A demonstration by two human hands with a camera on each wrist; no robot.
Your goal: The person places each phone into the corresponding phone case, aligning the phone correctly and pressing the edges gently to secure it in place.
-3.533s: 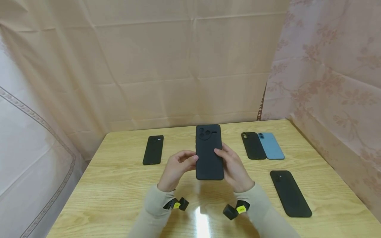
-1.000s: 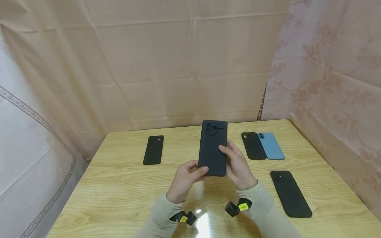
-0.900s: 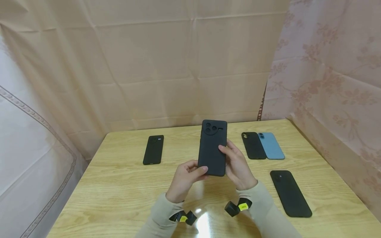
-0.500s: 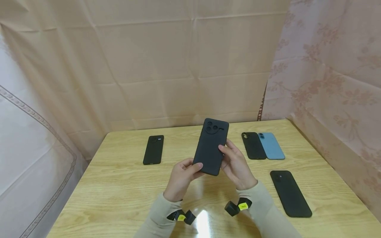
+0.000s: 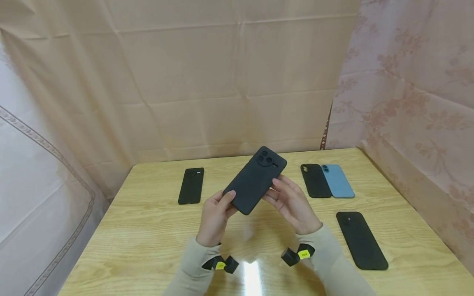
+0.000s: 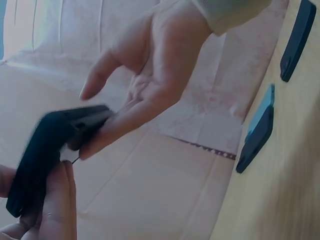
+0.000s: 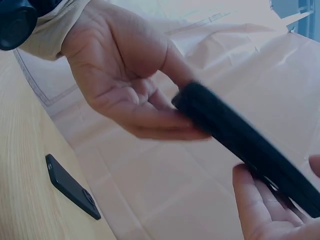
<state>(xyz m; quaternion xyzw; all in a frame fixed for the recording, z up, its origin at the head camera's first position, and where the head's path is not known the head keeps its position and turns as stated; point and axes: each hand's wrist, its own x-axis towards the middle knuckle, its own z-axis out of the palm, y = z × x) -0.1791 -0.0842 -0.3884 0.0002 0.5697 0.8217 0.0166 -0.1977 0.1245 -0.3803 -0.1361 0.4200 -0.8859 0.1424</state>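
A black phone case (image 5: 255,176) with round camera cutouts is held over the table, tilted with its camera end up and to the right. My left hand (image 5: 214,218) grips its lower left corner, thumb on the back and fingers underneath; the right wrist view shows this left hand (image 7: 125,80) pinching the end of the case (image 7: 245,140). My right hand (image 5: 292,203) is at the right edge, fingers under the case. In the left wrist view, the right hand's thumb (image 6: 95,82) is lifted off the case (image 6: 40,155). The case's underside is hidden in the head view.
On the wooden table (image 5: 140,238) lies a black phone (image 5: 191,186) at left. At back right a black phone case (image 5: 316,181) lies beside a blue phone (image 5: 338,181). Another black phone (image 5: 361,240) lies at front right. Cloth hangs behind and at both sides.
The case has turned from upright to a slant, its lower end swinging left with my left hand. My right hand has stayed nearly in place, its fingers now showing at the case's edge.
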